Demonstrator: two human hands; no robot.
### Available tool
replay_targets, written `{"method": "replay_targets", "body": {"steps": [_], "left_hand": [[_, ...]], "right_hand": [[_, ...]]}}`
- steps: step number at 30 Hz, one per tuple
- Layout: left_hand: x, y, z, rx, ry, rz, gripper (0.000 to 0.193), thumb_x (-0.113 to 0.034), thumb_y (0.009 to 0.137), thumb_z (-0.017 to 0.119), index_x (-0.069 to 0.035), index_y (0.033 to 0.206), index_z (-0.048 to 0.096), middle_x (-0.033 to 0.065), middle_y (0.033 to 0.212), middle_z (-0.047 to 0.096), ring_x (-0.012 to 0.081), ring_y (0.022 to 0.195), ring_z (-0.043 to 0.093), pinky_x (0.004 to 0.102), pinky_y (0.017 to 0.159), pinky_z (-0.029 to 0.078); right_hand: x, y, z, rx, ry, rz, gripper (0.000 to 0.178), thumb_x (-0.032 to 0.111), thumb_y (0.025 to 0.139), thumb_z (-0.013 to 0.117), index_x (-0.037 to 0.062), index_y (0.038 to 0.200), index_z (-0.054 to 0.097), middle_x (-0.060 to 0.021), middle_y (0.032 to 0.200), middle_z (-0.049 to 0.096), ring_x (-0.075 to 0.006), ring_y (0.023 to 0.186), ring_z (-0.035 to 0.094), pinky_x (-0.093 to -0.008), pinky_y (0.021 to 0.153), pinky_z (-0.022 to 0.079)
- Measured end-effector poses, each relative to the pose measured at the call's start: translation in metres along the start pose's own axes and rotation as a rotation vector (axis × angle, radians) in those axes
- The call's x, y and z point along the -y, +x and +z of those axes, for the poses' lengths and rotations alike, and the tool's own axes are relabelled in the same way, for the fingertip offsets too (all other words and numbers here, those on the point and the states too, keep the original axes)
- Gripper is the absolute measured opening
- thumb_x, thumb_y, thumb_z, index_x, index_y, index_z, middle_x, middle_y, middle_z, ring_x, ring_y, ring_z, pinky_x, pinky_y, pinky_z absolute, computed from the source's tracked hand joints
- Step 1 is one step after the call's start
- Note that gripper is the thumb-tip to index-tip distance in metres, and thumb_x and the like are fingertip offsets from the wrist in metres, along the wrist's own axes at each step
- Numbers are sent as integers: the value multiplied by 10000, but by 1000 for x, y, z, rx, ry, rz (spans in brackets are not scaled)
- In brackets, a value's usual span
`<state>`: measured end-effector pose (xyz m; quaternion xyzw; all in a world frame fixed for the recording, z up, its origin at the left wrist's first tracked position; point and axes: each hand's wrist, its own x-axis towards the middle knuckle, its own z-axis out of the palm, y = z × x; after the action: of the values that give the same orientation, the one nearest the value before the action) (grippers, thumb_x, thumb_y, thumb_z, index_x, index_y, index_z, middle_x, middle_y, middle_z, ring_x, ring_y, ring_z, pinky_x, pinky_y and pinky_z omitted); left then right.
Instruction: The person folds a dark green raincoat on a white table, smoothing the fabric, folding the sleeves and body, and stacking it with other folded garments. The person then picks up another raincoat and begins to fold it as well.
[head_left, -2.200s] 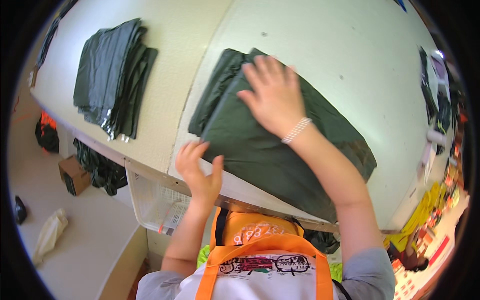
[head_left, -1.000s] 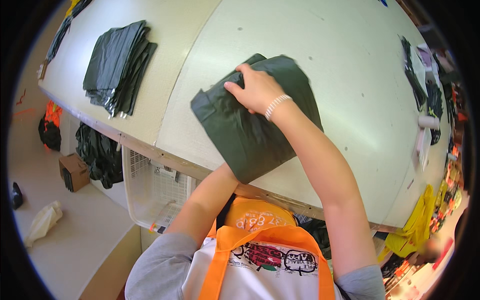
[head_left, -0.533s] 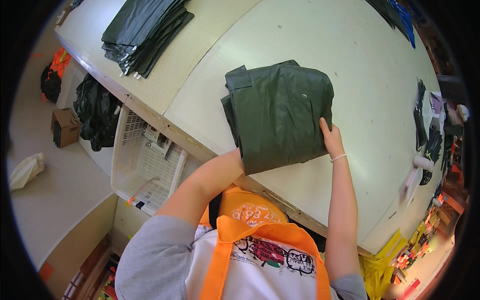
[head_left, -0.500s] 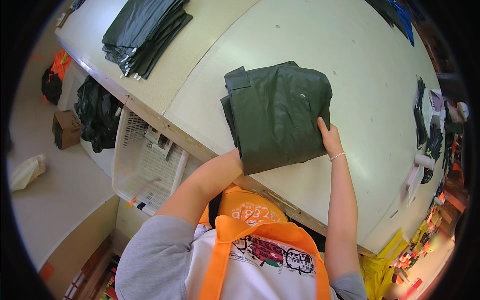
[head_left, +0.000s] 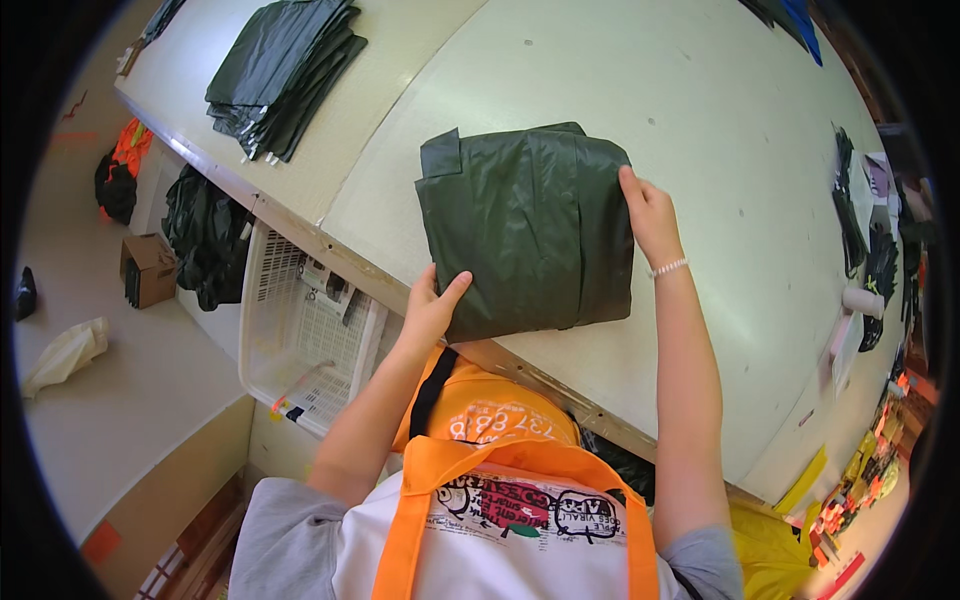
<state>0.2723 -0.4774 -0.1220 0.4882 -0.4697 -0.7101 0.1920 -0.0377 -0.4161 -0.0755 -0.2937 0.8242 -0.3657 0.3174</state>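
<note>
A dark green, slightly shiny garment (head_left: 525, 235), folded into a thick square bundle, is held between my two hands at the front of the pale table. My left hand (head_left: 433, 305) grips its lower left edge, thumb on top and the other fingers partly hidden beneath. On the upper right edge my right hand (head_left: 648, 212) is closed, thumb over the top layer, a beaded bracelet on the wrist. A folded flap stands out at the bundle's far left corner. Whether the bundle's underside touches the table is hidden.
A pile of folded dark green garments (head_left: 285, 75) lies far left on the table (head_left: 720, 300). Below the table's left edge stands a white plastic basket (head_left: 255, 330), beside dark bundled fabric (head_left: 205, 235) and a cardboard box (head_left: 152, 268). Gloves and a white roll (head_left: 862, 302) lie right.
My left hand has come out from under the bundle and now grips its lower left edge. My right hand has slid up the right side. The bundle's top lies flatter.
</note>
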Motion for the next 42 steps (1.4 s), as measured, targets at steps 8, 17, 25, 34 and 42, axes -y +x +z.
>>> {"method": "replay_targets", "body": {"steps": [8,17,25,34,42], "left_hand": [[-59,93,-1,-404,85,179,944,-309,630,838,25,1347,323,192,1318,435,260,1158,478,349,956,406],[-44,125,-2,-231,15,185,715,-124,685,795,-7,1272,404,119,1109,593,201,995,577,312,863,467],[-47,128,5,-282,190,296,717,-103,700,772,36,1268,356,164,1103,579,237,1005,573,324,882,448],[-48,129,13,-285,227,364,741,-122,707,765,36,1286,330,187,1162,537,257,1068,532,341,924,413],[-34,161,-3,-336,13,196,612,-262,842,657,38,1287,364,164,1208,511,219,1067,522,318,894,424]], "right_hand": [[5,44,18,307,547,182,366,330,887,603,-17,1005,618,-28,918,632,-128,810,576,-277,745,461],[15,81,2,438,729,383,177,219,899,583,48,887,629,-38,840,646,-98,793,594,-257,723,481],[66,81,2,-11,165,167,88,90,782,608,5,762,602,-46,695,629,-102,608,582,-243,569,475],[59,105,4,5,-229,-97,330,315,845,592,2,940,638,-174,872,654,-275,816,618,-341,749,483],[23,111,40,111,148,-102,795,420,875,559,27,1447,171,-263,1370,386,-321,1281,379,-379,1040,307]]}}
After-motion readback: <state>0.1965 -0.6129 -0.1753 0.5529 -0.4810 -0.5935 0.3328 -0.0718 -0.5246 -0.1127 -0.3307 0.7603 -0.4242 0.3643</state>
